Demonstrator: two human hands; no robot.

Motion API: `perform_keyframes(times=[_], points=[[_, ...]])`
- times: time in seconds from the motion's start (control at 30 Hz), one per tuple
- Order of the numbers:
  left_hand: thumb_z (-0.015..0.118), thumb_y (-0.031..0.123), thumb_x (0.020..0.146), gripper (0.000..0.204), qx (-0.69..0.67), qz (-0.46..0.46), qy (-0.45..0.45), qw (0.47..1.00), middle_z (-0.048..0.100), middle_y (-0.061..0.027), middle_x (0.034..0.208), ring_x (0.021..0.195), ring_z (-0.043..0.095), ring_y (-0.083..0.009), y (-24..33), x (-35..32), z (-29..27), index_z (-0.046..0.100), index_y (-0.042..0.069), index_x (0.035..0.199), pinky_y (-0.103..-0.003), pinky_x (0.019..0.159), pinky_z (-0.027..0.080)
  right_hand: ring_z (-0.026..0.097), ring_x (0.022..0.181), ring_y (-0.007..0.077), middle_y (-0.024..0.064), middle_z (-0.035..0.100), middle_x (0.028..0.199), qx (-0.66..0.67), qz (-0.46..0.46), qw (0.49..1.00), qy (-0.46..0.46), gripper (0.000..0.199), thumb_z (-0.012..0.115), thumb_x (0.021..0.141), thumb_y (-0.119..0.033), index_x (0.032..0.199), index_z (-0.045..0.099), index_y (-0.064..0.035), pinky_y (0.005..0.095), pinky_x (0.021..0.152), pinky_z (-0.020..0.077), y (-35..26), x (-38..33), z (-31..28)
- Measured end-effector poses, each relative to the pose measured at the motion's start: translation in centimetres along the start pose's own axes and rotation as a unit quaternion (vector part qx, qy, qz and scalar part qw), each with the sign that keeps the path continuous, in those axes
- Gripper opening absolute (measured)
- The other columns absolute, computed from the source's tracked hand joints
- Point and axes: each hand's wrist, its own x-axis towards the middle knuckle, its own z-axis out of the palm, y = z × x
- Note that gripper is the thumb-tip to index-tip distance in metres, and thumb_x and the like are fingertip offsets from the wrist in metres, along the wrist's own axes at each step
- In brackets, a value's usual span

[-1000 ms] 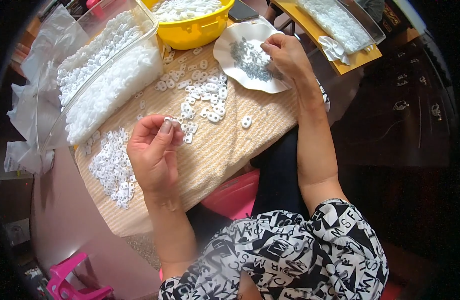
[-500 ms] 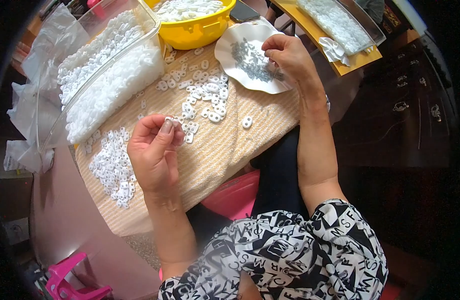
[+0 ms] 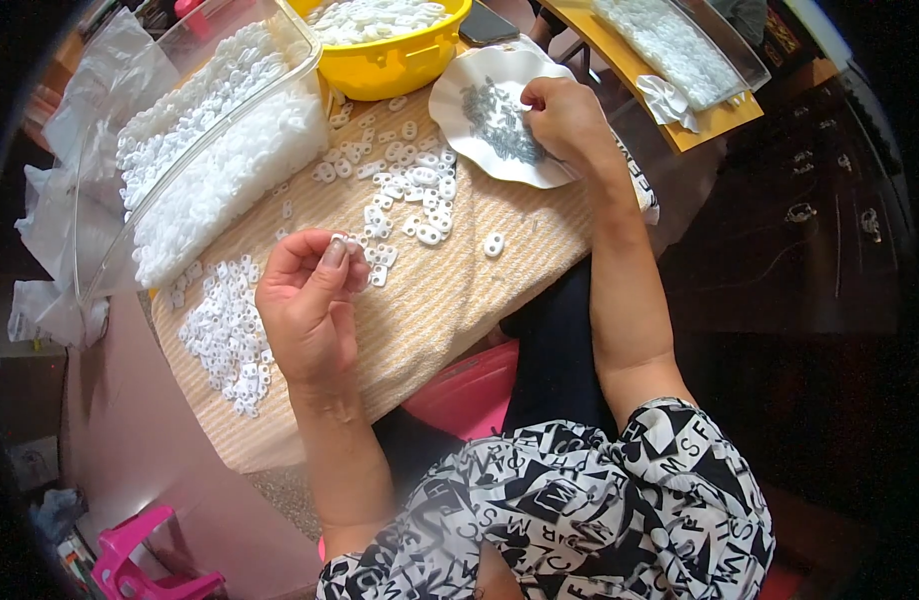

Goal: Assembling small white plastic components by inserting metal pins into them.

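My left hand [image 3: 315, 305] is closed, thumb against fingers, pinching a small white plastic piece [image 3: 349, 241] above the striped towel [image 3: 410, 335]. Over a white wavy-rimmed dish [image 3: 448, 98], my right hand [image 3: 572, 122] has its fingers curled down at the small dark grey pieces [image 3: 502, 122] inside. Whatever those fingertips grip is hidden behind the hand. White two-holed oval pieces [image 3: 435, 190] lie scattered between the hands, with a single oval piece [image 3: 494, 244] apart from them. Left of my left wrist is a heap of smaller white pieces [image 3: 223, 325].
A clear bin [image 3: 305, 45] full of white pieces stands at the back left, beside a yellow basin [image 3: 390, 68] of white ovals. A dark flat phone-like object [image 3: 488, 26] lies behind the dish. Another filled clear bin [image 3: 745, 65] is at the far right. A pink stool [image 3: 140, 565] stands lower left.
My right hand has shifted slightly down over the dish, and its fingers have curled in and turned from view. My left hand stays nearly still with the white piece.
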Motion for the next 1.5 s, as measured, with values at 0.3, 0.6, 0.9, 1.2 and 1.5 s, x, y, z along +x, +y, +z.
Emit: perform_keyframes(times=[0.3,0.6,0.9,1.2,1.5], points=[[0.057,-0.001,0.079,0.010,0.006,0.006,-0.006,1.000,0.059,-0.0091,0.078,0.066,0.055,-0.0141,0.1,0.0,-0.1,0.056,-0.001,0.089,-0.024,0.060,0.045,0.060,0.081,0.0318,0.0182,0.061,0.084,-0.079,-0.007,0.996,-0.031,0.020,0.054,0.070,-0.001,0.088,0.062,-0.0056,0.0367,0.073,0.0467,-1.9,0.3,0.1],[0.057,0.000,0.079,0.010,0.009,-0.001,0.010,1.000,0.059,-0.0085,0.076,0.064,0.055,-0.0138,0.0,0.1,-0.2,0.056,-0.001,0.089,-0.023,0.059,0.044,0.058,0.083,0.0348,0.0215,0.060,0.087,-0.047,0.008,0.997,-0.056,0.023,0.049,0.074,0.003,0.094,0.059,-0.0028,0.0379,0.072,0.0459,-2.3,-0.2,-0.5],[0.058,0.000,0.079,0.010,0.011,0.000,0.002,1.000,0.059,-0.0083,0.076,0.064,0.055,-0.0138,0.0,0.2,-0.4,0.056,-0.001,0.089,-0.023,0.059,0.044,0.050,0.064,0.0091,0.0053,0.059,0.073,0.265,0.001,0.963,-0.054,0.014,0.052,0.077,-0.001,0.088,0.060,0.0037,0.0233,0.058,0.0413,-0.4,0.1,-0.7],[0.058,0.000,0.079,0.009,-0.014,-0.020,0.002,1.000,0.060,-0.0078,0.076,0.065,0.056,-0.0129,-0.1,0.0,0.0,0.056,0.000,0.088,-0.022,0.059,0.045,0.048,0.056,0.0066,0.0004,0.058,0.065,0.403,0.059,0.911,-0.064,0.011,0.058,0.075,-0.005,0.083,0.064,0.0010,0.0210,0.051,0.0393,-0.4,0.1,-0.6],[0.058,0.000,0.079,0.007,-0.002,-0.010,-0.007,1.000,0.059,-0.0071,0.076,0.064,0.056,-0.0123,0.1,-0.1,-0.4,0.056,0.000,0.086,-0.022,0.060,0.045,0.053,0.057,0.0082,0.0033,0.061,0.065,0.219,0.059,0.974,-0.008,0.013,0.060,0.075,-0.007,0.078,0.063,0.0042,0.0223,0.054,0.0417,-0.7,-0.3,-0.3]])
